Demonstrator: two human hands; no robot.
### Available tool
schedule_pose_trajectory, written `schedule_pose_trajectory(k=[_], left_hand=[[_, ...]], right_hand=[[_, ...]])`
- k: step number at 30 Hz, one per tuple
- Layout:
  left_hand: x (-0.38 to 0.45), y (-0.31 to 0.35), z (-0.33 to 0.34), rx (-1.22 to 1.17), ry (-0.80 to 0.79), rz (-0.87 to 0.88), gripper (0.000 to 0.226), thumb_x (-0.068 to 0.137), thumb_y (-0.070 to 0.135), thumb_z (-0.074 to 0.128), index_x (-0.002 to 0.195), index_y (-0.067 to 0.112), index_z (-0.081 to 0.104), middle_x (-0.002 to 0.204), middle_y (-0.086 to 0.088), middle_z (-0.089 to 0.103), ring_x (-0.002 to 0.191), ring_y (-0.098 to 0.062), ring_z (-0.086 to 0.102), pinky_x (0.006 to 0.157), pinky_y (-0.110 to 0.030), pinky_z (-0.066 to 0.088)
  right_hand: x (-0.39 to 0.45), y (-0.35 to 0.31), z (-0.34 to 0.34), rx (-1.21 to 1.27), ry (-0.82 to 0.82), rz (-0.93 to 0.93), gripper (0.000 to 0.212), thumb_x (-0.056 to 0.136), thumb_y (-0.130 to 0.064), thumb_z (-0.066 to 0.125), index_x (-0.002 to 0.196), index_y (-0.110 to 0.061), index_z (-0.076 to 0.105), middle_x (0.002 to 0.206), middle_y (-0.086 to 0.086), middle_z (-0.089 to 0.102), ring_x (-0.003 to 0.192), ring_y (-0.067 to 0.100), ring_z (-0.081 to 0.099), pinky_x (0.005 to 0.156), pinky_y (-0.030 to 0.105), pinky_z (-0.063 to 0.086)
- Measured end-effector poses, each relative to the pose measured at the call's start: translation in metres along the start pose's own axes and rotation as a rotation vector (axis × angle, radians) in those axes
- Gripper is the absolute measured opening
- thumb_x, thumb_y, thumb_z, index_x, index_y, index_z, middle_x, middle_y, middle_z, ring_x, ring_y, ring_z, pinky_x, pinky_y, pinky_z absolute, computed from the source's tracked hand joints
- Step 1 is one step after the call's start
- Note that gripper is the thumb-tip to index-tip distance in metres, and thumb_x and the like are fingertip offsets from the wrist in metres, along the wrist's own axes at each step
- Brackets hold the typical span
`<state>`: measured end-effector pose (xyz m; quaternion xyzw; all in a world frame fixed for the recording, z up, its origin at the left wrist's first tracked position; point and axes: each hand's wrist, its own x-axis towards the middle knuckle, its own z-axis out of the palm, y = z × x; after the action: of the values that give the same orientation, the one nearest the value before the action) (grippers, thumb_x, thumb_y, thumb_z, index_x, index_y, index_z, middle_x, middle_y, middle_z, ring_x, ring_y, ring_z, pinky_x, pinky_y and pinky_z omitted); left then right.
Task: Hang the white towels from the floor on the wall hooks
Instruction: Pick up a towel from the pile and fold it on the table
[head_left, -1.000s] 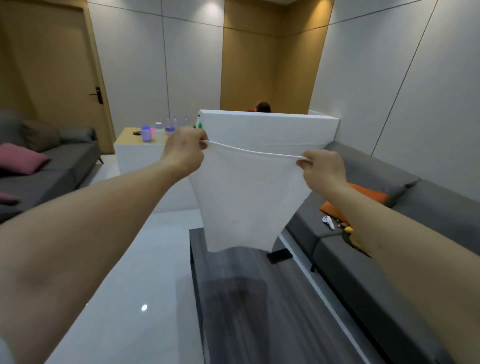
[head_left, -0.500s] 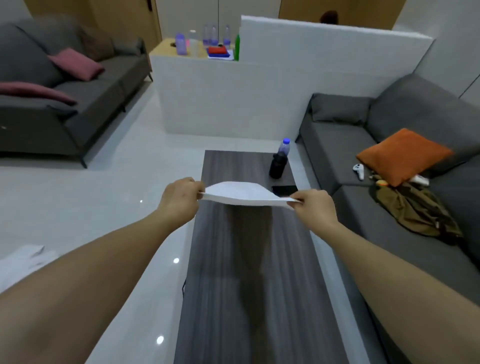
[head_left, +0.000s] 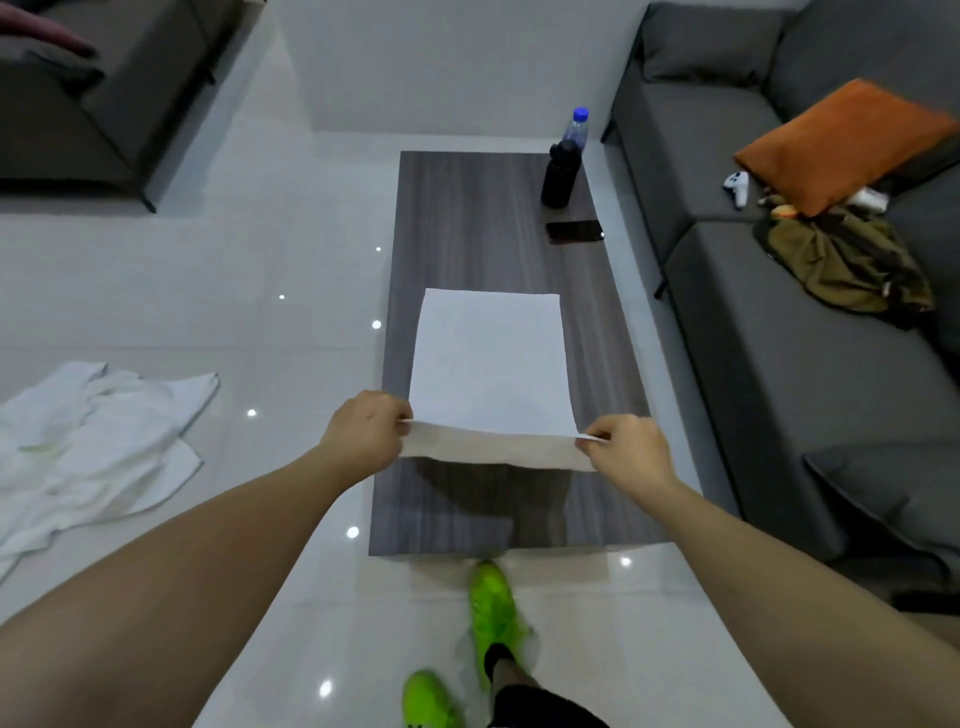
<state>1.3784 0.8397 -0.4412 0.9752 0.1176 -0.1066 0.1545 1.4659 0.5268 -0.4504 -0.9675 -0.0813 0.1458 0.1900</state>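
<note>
White towel (head_left: 491, 364) spread flat on dark table (head_left: 467, 208), near edge lifted. Left hand (head_left: 363, 436) at 9 o'clock pinching near-left corner; right hand (head_left: 626, 449) at 3 o'clock pinching near-right corner. More crumpled towels (head_left: 88, 441) on floor, far left. No readable writing.

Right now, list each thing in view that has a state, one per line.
towel: far part flat on table, near edge lifted
left hand: pinches towel corner
right hand: pinches other corner
towels on floor: crumpled heap
clear bottle: upright, capped
black bottle: upright
phone: flat, screen dark
</note>
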Motion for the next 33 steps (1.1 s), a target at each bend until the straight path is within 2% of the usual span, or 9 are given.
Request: schedule_pose_trajectory(k=[3, 7, 10, 14, 16, 21, 25, 29, 33], left_hand=[[-0.026, -0.007, 0.012, -0.033, -0.032, -0.035, 0.017, 0.093, 0.020, 0.053, 0.097, 0.019, 0.070, 0.085, 0.002, 0.061, 0.079, -0.019, 0.056, 0.067, -0.027, 0.040], [-0.034, -0.014, 0.013, -0.039, -0.071, -0.055, 0.015, 0.093, 0.027, 0.056, 0.094, 0.020, 0.069, 0.090, -0.002, 0.066, 0.082, -0.021, 0.059, 0.072, -0.032, 0.049], [-0.012, -0.014, 0.008, -0.054, -0.046, -0.051, 0.014, 0.093, 0.027, 0.057, 0.093, 0.020, 0.069, 0.089, -0.002, 0.066, 0.082, -0.021, 0.059, 0.069, -0.030, 0.046], [0.039, -0.009, 0.002, -0.059, -0.022, -0.054, 0.014, 0.094, 0.023, 0.054, 0.090, 0.020, 0.067, 0.082, 0.001, 0.062, 0.078, -0.021, 0.056, 0.063, -0.028, 0.039], [0.069, -0.007, 0.001, -0.057, -0.010, -0.060, 0.016, 0.094, 0.019, 0.052, 0.087, 0.020, 0.066, 0.078, 0.001, 0.059, 0.077, -0.023, 0.056, 0.061, -0.029, 0.037], [0.161, -0.003, 0.003, -0.011, -0.016, -0.108, 0.018, 0.094, 0.016, 0.049, 0.089, 0.018, 0.066, 0.081, -0.003, 0.061, 0.073, -0.023, 0.052, 0.061, -0.028, 0.037], [0.236, -0.002, 0.011, -0.004, 0.064, -0.116, 0.021, 0.085, 0.005, 0.047, 0.092, 0.014, 0.064, 0.079, -0.006, 0.058, 0.077, -0.030, 0.056, 0.060, -0.029, 0.036], [0.270, -0.001, 0.044, -0.053, 0.049, -0.123, 0.030, 0.090, 0.011, 0.054, 0.120, 0.012, 0.060, 0.107, -0.010, 0.065, 0.098, -0.032, 0.058, 0.073, -0.032, 0.045], [0.255, 0.002, 0.102, -0.061, -0.125, -0.134, 0.027, 0.095, 0.018, 0.053, 0.119, 0.014, 0.062, 0.117, -0.008, 0.063, 0.104, -0.029, 0.058, 0.080, -0.038, 0.050]], right_hand=[[-0.026, 0.006, 0.011, 0.001, -0.002, 0.026, 0.009, 0.084, -0.034, 0.070, 0.084, -0.027, 0.075, 0.074, -0.010, 0.068, 0.071, 0.013, 0.060, 0.061, 0.024, 0.045], [-0.033, 0.005, 0.017, -0.015, -0.009, 0.022, 0.013, 0.087, -0.021, 0.064, 0.090, -0.025, 0.076, 0.079, -0.004, 0.071, 0.075, 0.018, 0.064, 0.067, 0.032, 0.055], [-0.015, 0.001, 0.012, -0.006, 0.000, 0.049, 0.012, 0.090, -0.025, 0.064, 0.094, -0.024, 0.074, 0.082, -0.003, 0.071, 0.077, 0.019, 0.063, 0.069, 0.037, 0.057], [0.037, 0.004, 0.005, -0.004, 0.021, 0.084, 0.012, 0.091, -0.023, 0.060, 0.089, -0.024, 0.072, 0.075, -0.004, 0.066, 0.069, 0.018, 0.059, 0.053, 0.027, 0.046], [0.067, 0.001, 0.003, -0.017, 0.009, 0.102, 0.016, 0.091, -0.020, 0.056, 0.088, -0.022, 0.071, 0.073, -0.003, 0.064, 0.068, 0.019, 0.057, 0.051, 0.026, 0.042], [0.158, -0.004, 0.001, -0.047, -0.035, 0.111, 0.018, 0.091, -0.019, 0.052, 0.094, -0.018, 0.071, 0.085, 0.007, 0.069, 0.081, 0.029, 0.062, 0.068, 0.034, 0.051], [0.233, -0.005, 0.009, -0.027, 0.055, 0.082, 0.028, 0.094, -0.019, 0.054, 0.118, -0.016, 0.069, 0.104, 0.015, 0.070, 0.099, 0.037, 0.061, 0.084, 0.046, 0.051], [0.270, 0.007, 0.042, 0.014, -0.011, 0.124, 0.034, 0.095, -0.020, 0.055, 0.127, -0.013, 0.062, 0.116, 0.015, 0.066, 0.108, 0.035, 0.058, 0.089, 0.037, 0.048], [0.252, 0.023, 0.098, 0.049, -0.207, 0.155, 0.029, 0.095, -0.017, 0.058, 0.123, -0.011, 0.064, 0.115, 0.014, 0.065, 0.106, 0.031, 0.060, 0.086, 0.033, 0.050]])
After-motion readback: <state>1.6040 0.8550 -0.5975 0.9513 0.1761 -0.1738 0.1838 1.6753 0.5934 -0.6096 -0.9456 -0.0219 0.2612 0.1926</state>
